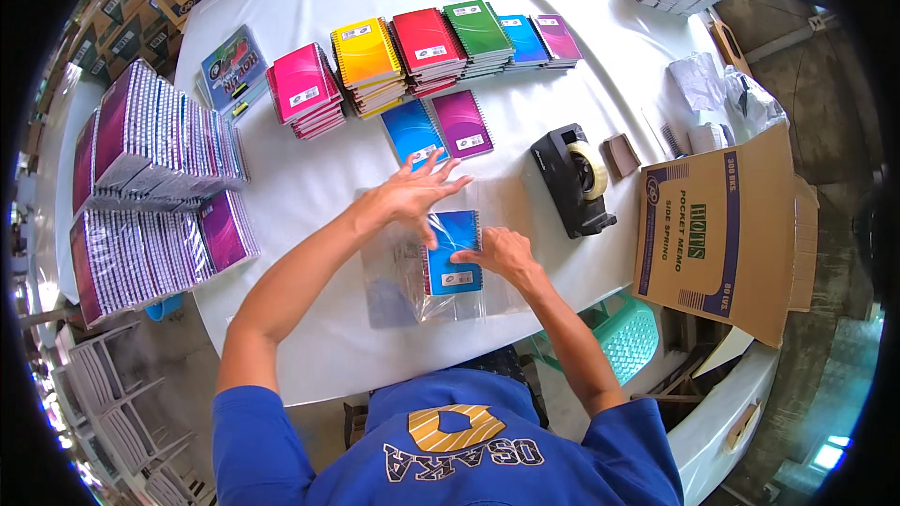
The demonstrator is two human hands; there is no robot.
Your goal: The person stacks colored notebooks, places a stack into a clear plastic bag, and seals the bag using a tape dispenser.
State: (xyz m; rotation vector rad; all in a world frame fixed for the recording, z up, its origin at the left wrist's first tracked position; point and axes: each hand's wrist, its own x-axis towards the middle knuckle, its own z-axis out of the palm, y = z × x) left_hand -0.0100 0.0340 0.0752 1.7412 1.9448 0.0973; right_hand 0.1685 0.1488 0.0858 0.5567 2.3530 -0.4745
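Observed from my remote station: blue spiral notebook [446, 245] flat on the white tabletop [323, 342], clear plastic [401, 281] around it; whether it lies inside, I cannot tell. Left hand [417, 195]: fingers spread wide, nothing held, thumb at the notebook's upper left edge. Right hand [506, 251]: fingers curled, thumb across the cover; grip I cannot tell. Black tape dispenser [555, 178] stands nearby, right.
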